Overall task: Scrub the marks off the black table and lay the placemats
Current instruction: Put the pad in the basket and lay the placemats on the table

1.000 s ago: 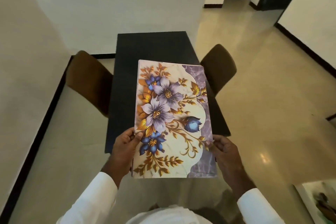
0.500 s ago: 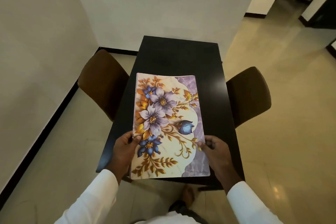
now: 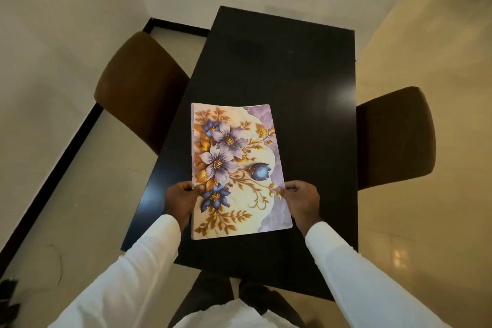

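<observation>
Your left hand (image 3: 181, 201) and right hand (image 3: 300, 201) pinch the placemat (image 3: 234, 162) by its side edges, toward its near end; its long axis runs away from you, along the table (image 3: 292, 74).

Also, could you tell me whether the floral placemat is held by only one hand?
No, the left hand and the right hand each pinch a side edge of the floral placemat.

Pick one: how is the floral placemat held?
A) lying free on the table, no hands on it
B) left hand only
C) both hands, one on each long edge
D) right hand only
C: the left hand pinches the left edge of the floral placemat and the right hand pinches its right edge, above the black table.
</observation>
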{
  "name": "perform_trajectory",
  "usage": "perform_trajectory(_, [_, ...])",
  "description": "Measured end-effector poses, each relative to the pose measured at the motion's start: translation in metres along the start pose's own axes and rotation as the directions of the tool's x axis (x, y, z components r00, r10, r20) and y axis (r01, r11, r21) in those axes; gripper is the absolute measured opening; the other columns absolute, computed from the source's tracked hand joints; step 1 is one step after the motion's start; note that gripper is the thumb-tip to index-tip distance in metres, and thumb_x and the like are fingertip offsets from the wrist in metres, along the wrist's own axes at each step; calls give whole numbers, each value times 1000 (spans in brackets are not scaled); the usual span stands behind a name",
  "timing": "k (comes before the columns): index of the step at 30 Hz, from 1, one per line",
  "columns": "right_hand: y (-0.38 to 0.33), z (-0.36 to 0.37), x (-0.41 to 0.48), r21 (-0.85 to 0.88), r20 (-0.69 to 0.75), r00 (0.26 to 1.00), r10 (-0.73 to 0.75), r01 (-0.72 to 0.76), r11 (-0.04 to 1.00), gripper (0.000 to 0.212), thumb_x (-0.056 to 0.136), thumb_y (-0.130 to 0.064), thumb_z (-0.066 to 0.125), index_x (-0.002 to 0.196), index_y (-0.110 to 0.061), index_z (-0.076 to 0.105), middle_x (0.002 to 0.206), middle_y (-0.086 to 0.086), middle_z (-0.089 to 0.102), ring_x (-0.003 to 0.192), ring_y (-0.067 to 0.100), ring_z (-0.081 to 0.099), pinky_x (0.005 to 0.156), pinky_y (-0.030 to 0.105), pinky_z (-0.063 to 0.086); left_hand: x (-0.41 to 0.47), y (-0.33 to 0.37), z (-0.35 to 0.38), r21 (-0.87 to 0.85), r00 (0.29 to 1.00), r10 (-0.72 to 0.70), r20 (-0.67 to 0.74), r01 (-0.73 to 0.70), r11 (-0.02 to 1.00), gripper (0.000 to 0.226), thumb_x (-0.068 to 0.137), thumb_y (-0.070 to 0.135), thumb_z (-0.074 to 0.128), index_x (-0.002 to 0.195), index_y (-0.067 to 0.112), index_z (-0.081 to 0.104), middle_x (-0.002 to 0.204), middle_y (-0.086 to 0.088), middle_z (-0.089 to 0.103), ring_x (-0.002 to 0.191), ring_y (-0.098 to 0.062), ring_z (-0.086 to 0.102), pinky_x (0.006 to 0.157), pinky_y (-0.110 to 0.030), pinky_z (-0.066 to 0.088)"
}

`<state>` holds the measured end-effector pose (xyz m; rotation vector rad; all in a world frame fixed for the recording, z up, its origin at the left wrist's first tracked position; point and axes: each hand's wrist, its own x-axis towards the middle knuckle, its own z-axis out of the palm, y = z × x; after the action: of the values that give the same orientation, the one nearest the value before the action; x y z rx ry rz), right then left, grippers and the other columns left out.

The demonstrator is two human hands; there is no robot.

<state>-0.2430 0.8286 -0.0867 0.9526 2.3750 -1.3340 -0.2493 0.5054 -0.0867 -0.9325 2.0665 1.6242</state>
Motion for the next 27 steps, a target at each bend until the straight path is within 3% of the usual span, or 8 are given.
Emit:
perform_trajectory(4, [-1, 13, 5, -53, -56, 997, 55, -58, 997, 15, 91, -29, 93, 99, -25, 80, 92, -11, 74, 90, 13, 73, 77, 32, 62, 10, 5, 4, 48, 998, -9, -58, 12, 999, 24, 97, 35, 86, 99, 12, 81, 100, -10, 83, 93, -35, 81, 86, -49, 68])
perform_trajectory(7, [0, 20, 5, -60, -64, 995, 82, -86, 995, 16, 92, -27, 92, 94, -27, 76, 91, -10, 74, 88, 12, 72, 74, 31, 61, 13, 5, 4, 160, 993, 32, -112, -14, 987, 36, 97, 39, 86, 108, 5, 80, 108, -14, 82, 95, -33, 77, 73, -32, 58])
perform_trajectory(9, [2, 21, 6, -62, -66, 994, 84, -88, 994, 19, 92, -26, 92, 91, -30, 74, 91, -9, 74, 90, 14, 73, 75, 32, 63, 14, 7, 6, 334, 985, 91, -147, -37, 942, 45, 96, 42, 87, 120, 7, 74, 122, -17, 78, 100, -32, 71, 82, -38, 58])
perform_trajectory(11, [3, 23, 8, -68, -69, 993, 98, -103, 992, 20, 92, -26, 92, 89, -31, 72, 91, -9, 75, 90, 14, 74, 78, 35, 65, 17, 6, 6, 558, 973, 154, -172, -33, 829, 66, 91, 48, 90, 137, 11, 62, 139, -21, 65, 119, -42, 66, 98, -56, 59])
perform_trajectory(14, [8, 24, 10, -87, -72, 994, 82, -88, 992, 20, 92, -28, 91, 87, -31, 73, 88, -10, 75, 85, 12, 74, 77, 37, 67, 17, 6, 11, 670, 964, 237, -119, -98, 736, 76, 94, 55, 84, 149, 14, 53, 148, -20, 55, 132, -45, 60, 107, -61, 55])
perform_trajectory(18, [10, 23, 10, -86, -70, 997, 12, -18, 996, 18, 93, -24, 91, 88, -25, 73, 84, -7, 75, 80, 14, 74, 75, 40, 67, 20, 4, 21, 662, 968, 247, -36, -162, 732, 61, 103, 53, 73, 145, 11, 62, 144, -20, 60, 128, -44, 63, 105, -55, 57])
perform_trajectory(22, [9, 13, 4, 66, -2, 1000, -16, 16, 998, 14, 94, -14, 88, 93, -20, 76, 89, -4, 78, 86, 16, 77, 77, 35, 68, 32, -4, 22, 637, 965, 258, -53, -167, 753, 35, 113, 40, 56, 123, 10, 70, 122, -23, 69, 115, -44, 65, 91, -47, 53])
perform_trajectory(27, [17, -14, 1, 252, 57, 997, 43, -56, 966, 8, 97, -16, 86, 97, -18, 79, 96, -4, 80, 95, 13, 79, 84, 34, 68, 10, 12, 21, 300, 973, 209, -92, -173, 938, 36, 117, 37, 55, 115, 13, 81, 110, -10, 77, 103, -33, 72, 94, -45, 57])
